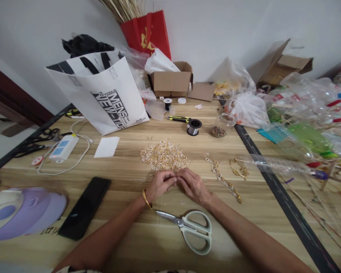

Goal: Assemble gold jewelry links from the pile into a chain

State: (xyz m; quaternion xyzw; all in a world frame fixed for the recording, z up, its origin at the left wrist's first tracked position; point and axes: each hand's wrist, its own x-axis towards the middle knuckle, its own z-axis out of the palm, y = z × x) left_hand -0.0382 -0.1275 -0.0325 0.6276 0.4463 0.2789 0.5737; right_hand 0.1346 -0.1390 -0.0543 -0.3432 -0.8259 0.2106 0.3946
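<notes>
My left hand (162, 182) and my right hand (193, 185) meet at the near edge of a pile of small gold and silver jewellery pieces (164, 153). Both hands have their fingers pinched together, fingertips touching. Whatever sits between them is too small to make out. A pair of scissors (191, 229) with pale handles lies just below, blades pointing left. A few tiny pieces (182, 202) are scattered between the scissors and my hands. To the right rest a gold and silver chain (222, 176) and a smaller gold chain (238, 168).
A black phone (85, 206), white paper (107, 147) and a power strip (63, 148) lie on the left. Behind the pile are a wire spool (193, 127), a cutter knife (178, 119) and a jar of beads (219, 131). Plastic bottles (309, 138) crowd the right; a white bag (102, 94) stands at back left.
</notes>
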